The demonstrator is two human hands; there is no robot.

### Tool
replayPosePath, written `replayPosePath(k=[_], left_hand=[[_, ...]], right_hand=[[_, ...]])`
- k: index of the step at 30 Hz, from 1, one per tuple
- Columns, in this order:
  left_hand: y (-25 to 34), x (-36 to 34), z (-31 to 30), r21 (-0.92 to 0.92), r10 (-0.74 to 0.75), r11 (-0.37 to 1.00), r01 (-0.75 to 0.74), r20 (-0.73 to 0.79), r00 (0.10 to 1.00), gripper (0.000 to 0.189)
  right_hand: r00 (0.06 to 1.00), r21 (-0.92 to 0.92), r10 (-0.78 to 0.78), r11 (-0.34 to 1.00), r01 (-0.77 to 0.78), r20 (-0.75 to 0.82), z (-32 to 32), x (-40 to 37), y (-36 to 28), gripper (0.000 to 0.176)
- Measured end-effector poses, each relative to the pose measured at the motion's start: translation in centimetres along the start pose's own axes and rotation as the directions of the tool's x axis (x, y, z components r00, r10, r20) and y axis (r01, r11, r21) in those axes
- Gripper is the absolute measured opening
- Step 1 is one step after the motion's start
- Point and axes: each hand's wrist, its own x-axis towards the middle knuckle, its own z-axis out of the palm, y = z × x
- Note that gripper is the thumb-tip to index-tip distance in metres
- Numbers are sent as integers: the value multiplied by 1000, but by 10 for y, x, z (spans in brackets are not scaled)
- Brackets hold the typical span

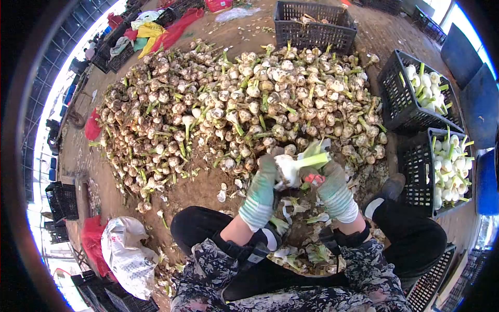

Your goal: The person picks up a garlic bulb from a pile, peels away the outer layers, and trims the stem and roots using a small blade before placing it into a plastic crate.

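Between my hands is a white garlic bulb (287,171) with a thick green stem that points right. My left hand (261,188), in a green and white knit glove, is closed around the bulb's left side. My right hand (334,188), gloved alike, is closed just below the stem. A small red object (314,179) shows at its fingers; its kind is not clear. A loose strip of outer leaf (314,150) rises behind the stem. Peeled skins and leaf scraps (318,254) lie on the ground below, between my legs.
A wide heap of unpeeled garlic (228,104) spreads in front. At right stand two black crates (416,174) (397,96) holding cleaned garlic. Another black crate (314,36) is behind the heap. A white sack (127,255) lies at left, beside red netting (93,239).
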Motion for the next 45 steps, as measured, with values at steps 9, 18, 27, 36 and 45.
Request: replayPosePath(k=[9,18,27,36,45], left_hand=[[18,-22,20,401,227,890,-217,23,974,71],[11,-22,21,367,248,898,-241,30,968,66],[19,-26,26,263,171,940,-218,190,967,85],[20,-30,26,294,-25,956,-9,114,993,71],[17,-27,30,250,8,968,-9,3,1000,64]], right_hand=[[996,164,37,986,-24,-78,4,-8,-22,25],[987,-121,-64,992,47,-146,10,-13,-44,16],[654,-979,742,12,206,146,-45,-8,9,69],[946,-727,-60,626,283,317,-15,0,-35,43],[998,-677,-32,734,59,52,0,-19,-53,27]])
